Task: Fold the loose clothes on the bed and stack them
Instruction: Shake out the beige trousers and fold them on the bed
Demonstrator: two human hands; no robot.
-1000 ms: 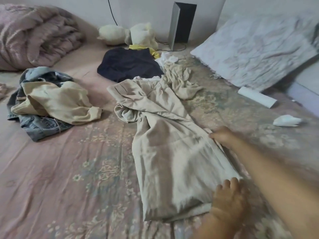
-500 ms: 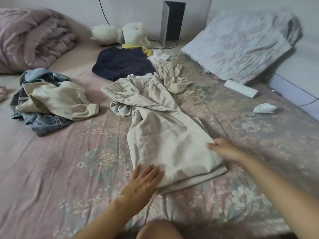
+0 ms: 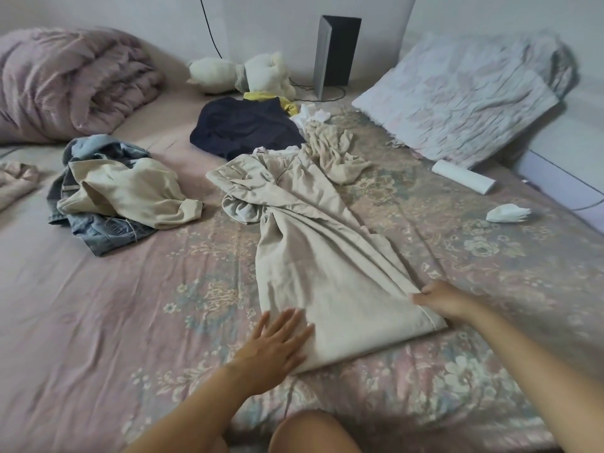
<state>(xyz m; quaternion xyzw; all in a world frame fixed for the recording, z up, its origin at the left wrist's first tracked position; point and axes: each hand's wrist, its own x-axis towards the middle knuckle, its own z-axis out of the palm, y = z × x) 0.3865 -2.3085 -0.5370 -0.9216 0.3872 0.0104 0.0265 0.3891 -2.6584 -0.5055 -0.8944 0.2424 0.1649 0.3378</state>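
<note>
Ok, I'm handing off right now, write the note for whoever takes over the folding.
Left hand: flat, pressing the near left corner of the beige trousers.
Right hand: pinching their near right edge.
Trousers lie lengthwise mid-bed, legs doubled, waist end bunched.
Nothing stacked yet.
Left: fold these, then the cream top on the jeans, the navy garment and the crumpled beige piece.

- Left hand [image 3: 274, 346]: flat, palm down, fingers straight and slightly spread, forearm reaching forward.
- Right hand [image 3: 439, 299]: fingers curled in a pinch, arm extended from the right.
</note>
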